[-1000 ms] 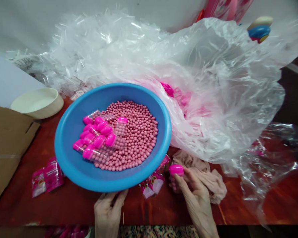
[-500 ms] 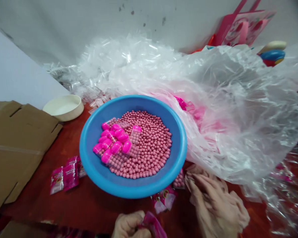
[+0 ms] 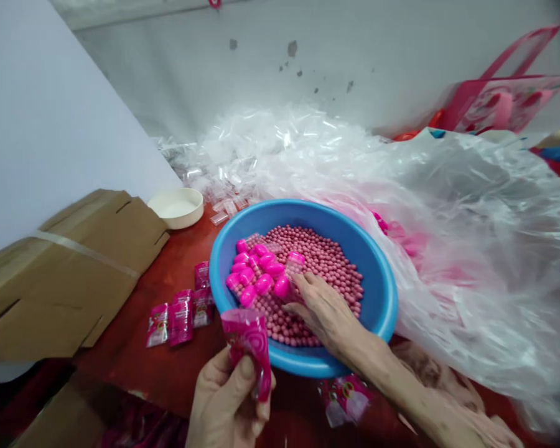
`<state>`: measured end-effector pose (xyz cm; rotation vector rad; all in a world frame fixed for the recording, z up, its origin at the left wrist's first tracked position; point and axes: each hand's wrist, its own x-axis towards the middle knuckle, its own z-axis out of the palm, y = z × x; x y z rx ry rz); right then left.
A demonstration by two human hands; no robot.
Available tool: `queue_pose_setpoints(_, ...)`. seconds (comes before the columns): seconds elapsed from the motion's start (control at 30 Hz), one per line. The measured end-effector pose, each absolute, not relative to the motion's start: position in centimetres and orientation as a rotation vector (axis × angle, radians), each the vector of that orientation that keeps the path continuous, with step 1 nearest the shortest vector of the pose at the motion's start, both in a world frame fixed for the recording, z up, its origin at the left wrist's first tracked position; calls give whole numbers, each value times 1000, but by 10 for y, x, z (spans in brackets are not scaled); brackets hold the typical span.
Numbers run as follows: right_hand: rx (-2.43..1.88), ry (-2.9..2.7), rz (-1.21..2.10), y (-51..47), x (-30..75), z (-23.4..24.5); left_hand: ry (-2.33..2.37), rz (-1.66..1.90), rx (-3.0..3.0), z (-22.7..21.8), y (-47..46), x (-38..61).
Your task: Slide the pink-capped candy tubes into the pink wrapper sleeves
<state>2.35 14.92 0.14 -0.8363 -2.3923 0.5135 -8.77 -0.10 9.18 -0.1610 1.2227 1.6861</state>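
- The round beads point(image 3: 320, 280) are matt, dusty pink and small, heaped by the hundreds, too many to count, in a single blue plastic basin point(image 3: 386, 305).
- The clear capsules point(image 3: 256, 270) have bright pink caps. About a dozen lie bunched on the left side of the beads, and one stands more upright near the middle; the exact number is hard to tell because they overlap.
- The left hand point(image 3: 226, 398) is closed in a narrow grip, holding one pink printed sachet point(image 3: 247, 351) upright between thumb and fingers, just beside the basin's near rim.
- The right hand point(image 3: 324, 308) is open, reaching over the rim with its fingers spread and resting on the beads, just beside the capsules.
- Four more sachets point(image 3: 180, 322) lie on the red table point(image 3: 168, 292) left of the basin, and at least one other point(image 3: 344, 400) lies below it, to the right.
- One flattened cardboard box point(image 3: 88, 274) and one white round dish point(image 3: 175, 208) sit further left.
- One large clear plastic bag point(image 3: 471, 249) spreads beside the basin, with a heap of clear plastic pieces point(image 3: 261, 155) behind it.
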Motion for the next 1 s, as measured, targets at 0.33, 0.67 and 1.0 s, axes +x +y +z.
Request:
queue_pose_setpoints(0.33, -749, -2555, 989, 157, 0, 11, 1182, 1899, -94, 78, 7, -95)
queue_pose_setpoints(0.67, -1019, -1686, 1491, 100, 11, 92, 1196, 1992, 53, 59, 7, -84)
queue_pose_setpoints(1.0, -927, -1421, 1816, 76, 5, 88, 1153, 2094, 128, 62, 2, -83)
